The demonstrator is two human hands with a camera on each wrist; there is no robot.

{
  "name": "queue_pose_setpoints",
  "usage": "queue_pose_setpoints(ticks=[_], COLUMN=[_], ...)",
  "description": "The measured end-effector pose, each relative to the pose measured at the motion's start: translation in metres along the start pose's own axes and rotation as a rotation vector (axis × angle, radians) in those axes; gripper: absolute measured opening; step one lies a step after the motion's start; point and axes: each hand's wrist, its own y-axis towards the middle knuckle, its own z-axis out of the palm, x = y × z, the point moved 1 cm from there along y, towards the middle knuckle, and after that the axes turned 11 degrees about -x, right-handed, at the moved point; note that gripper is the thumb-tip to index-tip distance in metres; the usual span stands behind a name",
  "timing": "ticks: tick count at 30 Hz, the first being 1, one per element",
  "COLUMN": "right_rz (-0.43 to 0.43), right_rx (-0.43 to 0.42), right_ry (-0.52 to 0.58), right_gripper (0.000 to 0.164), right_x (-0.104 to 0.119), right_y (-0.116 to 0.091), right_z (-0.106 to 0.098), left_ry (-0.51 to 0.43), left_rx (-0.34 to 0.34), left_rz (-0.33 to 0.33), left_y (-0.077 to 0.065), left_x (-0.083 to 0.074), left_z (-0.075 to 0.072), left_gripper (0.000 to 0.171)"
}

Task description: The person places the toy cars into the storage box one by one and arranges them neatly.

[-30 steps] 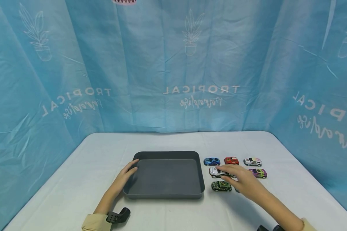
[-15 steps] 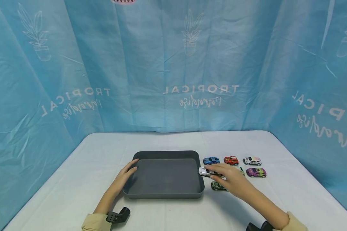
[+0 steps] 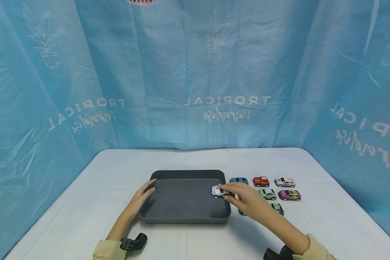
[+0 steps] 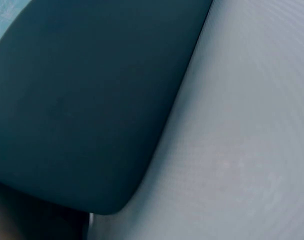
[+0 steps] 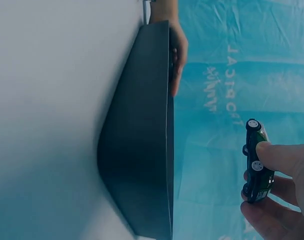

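In the head view my right hand (image 3: pixel 247 200) pinches a white toy car (image 3: pixel 216 191) between thumb and fingers. The car is over the right part of a dark grey tray (image 3: pixel 185 221). Seen from the right wrist, the toy car (image 5: pixel 253 157) is off the surface, above the level of the tray's rim (image 5: pixel 168 125), its wheels toward the camera. My left hand (image 3: pixel 137 203) rests at the tray's left side, fingers straight over the rim. The left wrist view shows mostly the tray's outer wall (image 4: pixel 102 110); that hand is almost out of it.
Right of the tray, on the white cloth (image 3: pixel 188 242), stand a blue car (image 3: pixel 238 180), red car (image 3: pixel 261 181), patterned white car (image 3: pixel 285 182), light green car (image 3: pixel 267 194), purple car (image 3: pixel 289 195) and green-and-blue car (image 3: pixel 277 208). My right hand partly covers others. Blue curtains (image 3: pixel 195 79) surround the table.
My right hand has carried the white toy car leftward from among the other cars, across the tray's right rim and over its inside. My left hand and the tray have stayed put.
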Motion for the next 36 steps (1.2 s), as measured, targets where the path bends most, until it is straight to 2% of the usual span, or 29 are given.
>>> queue_pose_setpoints(ticks=[5,9,13,17,36], right_rz=[-0.015,-0.029,-0.072,-0.093,-0.043], right_rx=[0.012,0.023,0.025,0.029,0.149], right_ry=[0.006,0.053,0.102,0.104,0.175], right_gripper=[0.037,0.036,0.035,0.035,0.035], right_x=[0.009,0.016,0.021,0.027,0.058], right_y=[0.006,0.009,0.010,0.011,0.021], right_z=[0.004,0.010,0.017,0.024,0.057], left_ry=[0.001,0.002,-0.003,-0.006,-0.001], left_rx=[-0.003,-0.004,-0.001,-0.001,-0.012], left_rz=[0.008,0.014,0.014,0.017,0.009], left_y=[0.000,0.000,0.000,0.000,0.000], left_x=[0.000,0.000,0.001,0.001,0.000], left_z=[0.000,0.000,0.000,0.000,0.001], left_gripper=[0.050,0.050,0.050,0.050,0.050])
